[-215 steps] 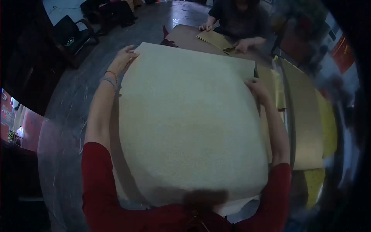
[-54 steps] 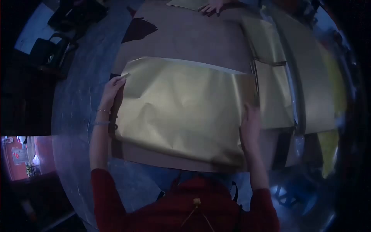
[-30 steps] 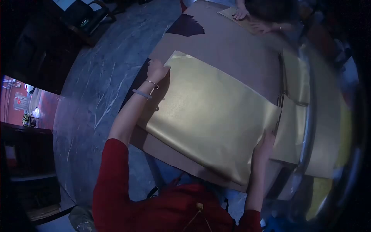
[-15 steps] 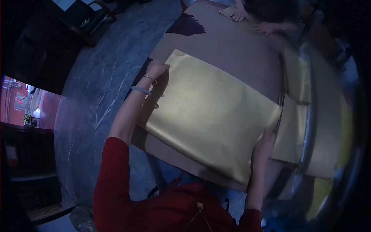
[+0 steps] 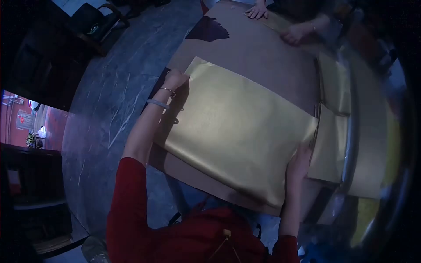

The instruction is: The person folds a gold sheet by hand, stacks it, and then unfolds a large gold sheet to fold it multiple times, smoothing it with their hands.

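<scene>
A large gold sheet [image 5: 237, 127], apparently paper, lies over the brown tabletop, its near edge curving up in a soft fold. With closed fingers, my left hand [image 5: 177, 79] pinches the sheet at its far left corner. Bracelets circle that wrist, and the forearm casts a shadow on the sheet. My right hand [image 5: 300, 162] grips the sheet's right edge, the fingers bent around it and partly hidden. Both hands keep the sheet spread between them.
Across the brown table [image 5: 272, 65], another person's spread hand [image 5: 257, 11] and second hand [image 5: 296, 33] rest on a gold piece. More gold sheets [image 5: 329, 149] lie to the right. A dark jagged patch [image 5: 208, 29] marks the far left. A chair [image 5: 98, 26] stands on the floor beyond.
The other person's hands have shifted: one has slid left with fingers spread, the other has curled. My hands and the gold sheet stay nearly the same.
</scene>
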Demonstrator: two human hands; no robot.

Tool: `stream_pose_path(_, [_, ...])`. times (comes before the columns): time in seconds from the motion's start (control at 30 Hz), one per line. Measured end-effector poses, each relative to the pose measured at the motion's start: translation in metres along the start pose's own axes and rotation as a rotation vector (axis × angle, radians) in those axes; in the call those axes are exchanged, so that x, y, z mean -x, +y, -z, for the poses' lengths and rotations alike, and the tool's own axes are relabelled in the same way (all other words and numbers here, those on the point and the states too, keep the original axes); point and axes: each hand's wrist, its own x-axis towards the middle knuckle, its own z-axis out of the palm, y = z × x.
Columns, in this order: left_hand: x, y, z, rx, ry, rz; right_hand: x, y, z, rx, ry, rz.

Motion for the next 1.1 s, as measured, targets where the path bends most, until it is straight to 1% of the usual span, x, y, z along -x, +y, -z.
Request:
stream_pose_path(0.1, [0.009,0.006,0.004,0.092,-0.014,0.034,0.0,0.005,-0.005,0.071,-0.041,-0.008])
stream_pose_path(0.17, [0.015,0.011,0.007,0.145,0.047,0.017,-0.002,0.0,-0.002,0.115,-0.069,-0.049])
stream_pose_path(0.2, [0.011,0.007,0.002,0.145,0.044,0.013,-0.003,0.0,0.004,0.118,-0.107,-0.018])
stream_pose_path(0.27, [0.0,-0.009,-0.007,0.248,0.096,-0.086,-0.005,-0.001,0.005,0.091,-0.107,-0.025])
stream_pose_path(0.3, [-0.001,-0.01,-0.006,0.249,0.092,-0.094,-0.007,-0.004,0.007,0.063,-0.104,-0.029])
stream_pose_path(0.37, [-0.004,-0.012,-0.006,0.235,0.095,-0.102,-0.007,-0.015,0.012,0.083,-0.122,-0.092])
stream_pose_path(0.4, [-0.015,-0.028,-0.014,0.372,0.033,-0.106,-0.008,-0.015,0.011,0.046,-0.109,-0.091])
stream_pose_path(0.43, [-0.014,-0.029,-0.013,0.295,0.11,-0.135,-0.01,-0.012,0.011,0.011,-0.097,-0.094])
stream_pose_path(0.47, [-0.013,-0.03,-0.012,0.221,0.186,-0.168,-0.009,-0.007,0.005,0.049,-0.152,-0.1])
stream_pose_path(0.5, [-0.004,-0.023,0.001,0.233,0.08,-0.113,-0.011,-0.004,0.008,0.068,-0.152,-0.125])
stream_pose_path(0.53, [0.002,-0.02,0.012,0.24,-0.026,-0.057,-0.014,-0.007,0.01,-0.003,-0.141,-0.106])
stream_pose_path(0.57, [-0.002,-0.039,0.013,0.299,-0.019,-0.108,-0.016,-0.011,0.011,-0.076,-0.127,-0.085])
stream_pose_path(0.6, [-0.005,-0.051,0.012,0.358,-0.008,-0.155,-0.02,-0.011,0.011,-0.063,-0.125,-0.103])
stream_pose_path(0.63, [0.009,-0.03,0.018,0.326,-0.031,-0.118,-0.027,-0.001,0.005,-0.105,-0.13,-0.084])
stream_pose_path(0.67, [0.025,-0.02,0.036,0.296,-0.048,-0.081,-0.03,-0.005,0.005,-0.146,-0.132,-0.059])
stream_pose_path(0.7, [0.024,-0.028,0.035,0.295,-0.052,-0.089,-0.033,-0.011,0.005,-0.159,-0.121,-0.086])
stream_pose_path(0.77, [0.016,-0.047,0.03,0.497,-0.131,0.072,-0.039,-0.004,0.0,-0.164,-0.129,-0.088])
stream_pose_path(0.87, [0.034,-0.04,0.04,0.544,-0.131,0.07,-0.041,-0.011,-0.006,-0.19,-0.116,-0.081])
stream_pose_path(0.9, [0.027,-0.048,0.034,0.544,-0.127,0.072,-0.043,-0.011,-0.007,-0.208,-0.105,-0.079])
stream_pose_path(0.97, [0.0,-0.068,0.01,0.358,0.057,-0.097,-0.047,-0.012,-0.007,-0.213,-0.105,-0.078])
stream_pose_path(1.03, [0.006,-0.059,0.012,0.405,0.037,-0.088,-0.048,-0.013,-0.01,-0.094,-0.145,-0.101])
stream_pose_path(1.1, [0.016,-0.051,0.011,0.44,0.076,-0.051,-0.047,-0.014,-0.012,-0.061,-0.133,-0.1])
